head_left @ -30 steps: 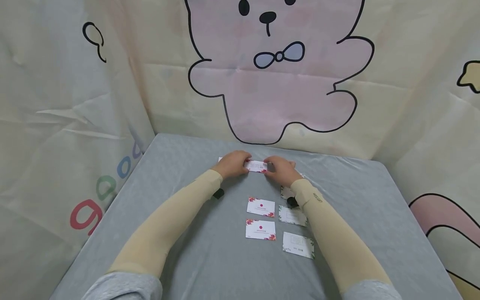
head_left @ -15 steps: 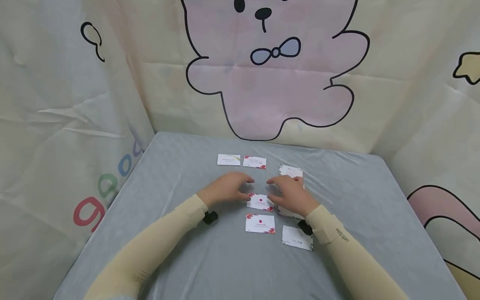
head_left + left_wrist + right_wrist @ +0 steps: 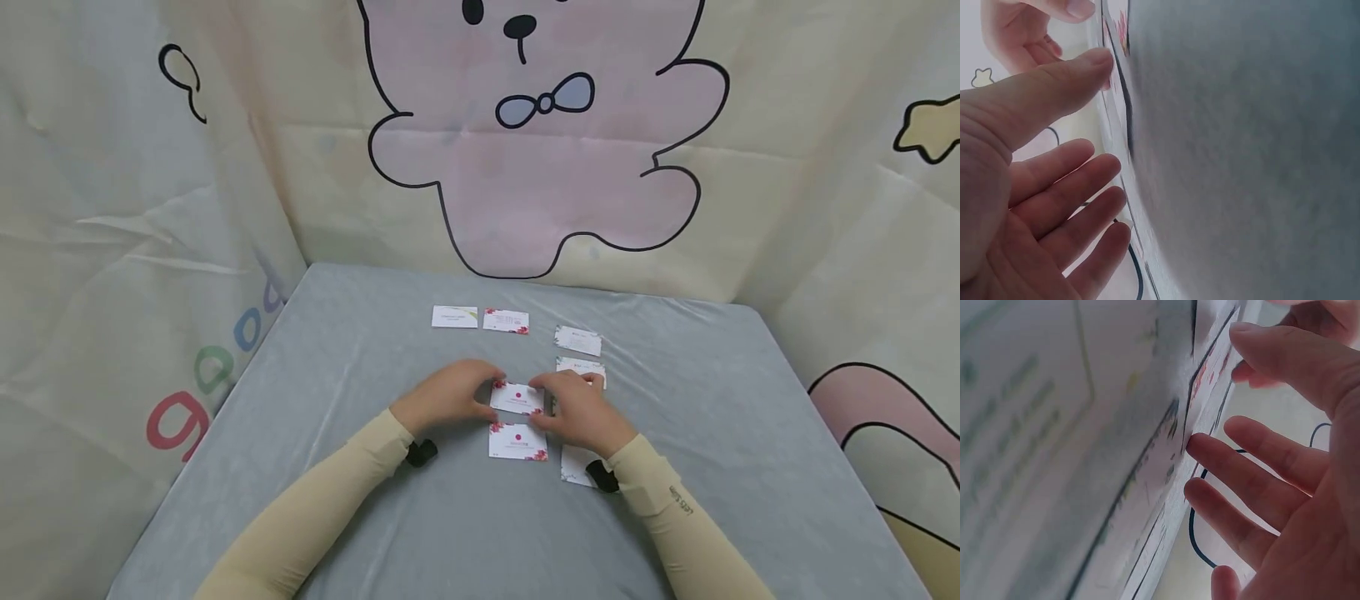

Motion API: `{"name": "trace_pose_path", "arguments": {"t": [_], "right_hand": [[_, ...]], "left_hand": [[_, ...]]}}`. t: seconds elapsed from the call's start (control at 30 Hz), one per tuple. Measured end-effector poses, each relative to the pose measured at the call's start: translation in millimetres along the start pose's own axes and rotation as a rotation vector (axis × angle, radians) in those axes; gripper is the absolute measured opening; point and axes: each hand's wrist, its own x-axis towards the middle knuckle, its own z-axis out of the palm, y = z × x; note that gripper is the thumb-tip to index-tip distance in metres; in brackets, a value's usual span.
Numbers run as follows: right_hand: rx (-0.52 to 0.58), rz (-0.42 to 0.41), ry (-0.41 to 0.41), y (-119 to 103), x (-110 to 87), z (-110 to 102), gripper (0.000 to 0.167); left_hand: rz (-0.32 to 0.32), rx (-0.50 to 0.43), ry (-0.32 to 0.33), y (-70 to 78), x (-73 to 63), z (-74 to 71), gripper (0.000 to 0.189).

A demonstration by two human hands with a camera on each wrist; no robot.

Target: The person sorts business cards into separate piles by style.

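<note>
A white card with red floral corners [image 3: 517,398] lies on the grey cloth between my two hands. My left hand [image 3: 448,395] is at its left end, thumb and forefinger spread apart at the corners. At the right end is my right hand [image 3: 585,408], spread the same way. In the left wrist view, the thumb [image 3: 1079,78] comes right up to a card's edge while the other fingers stay extended. The right wrist view shows loosely extended fingers [image 3: 1241,481] with tips close to the cards. A matching red-flowered card [image 3: 518,443] lies just nearer.
Farther back lie a white card with a yellow stripe [image 3: 454,317] and another red-flowered card [image 3: 506,321]. A column of green-leaf cards [image 3: 578,340] runs down the right, partly covered by my right hand and wrist. A printed curtain [image 3: 480,208] stands behind the table.
Both hands have left the far red-flowered card, which stays in the back row beside the yellow-striped one. They have come nearer and now frame the middle red-flowered card.
</note>
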Motion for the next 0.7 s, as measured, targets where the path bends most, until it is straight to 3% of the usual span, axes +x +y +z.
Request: {"name": "trace_pose_path", "arguments": {"t": [0.17,0.7], "right_hand": [[0.012,0.023,0.013,1,-0.4,5,0.054],[0.009,0.010,0.048,4,-4.2,8,0.051]], "left_hand": [[0.030,0.017,0.005,2.1,0.5,1.2,0.059],[0.003,0.072,-0.008,1.4,3.8,11.2,0.056]]}}
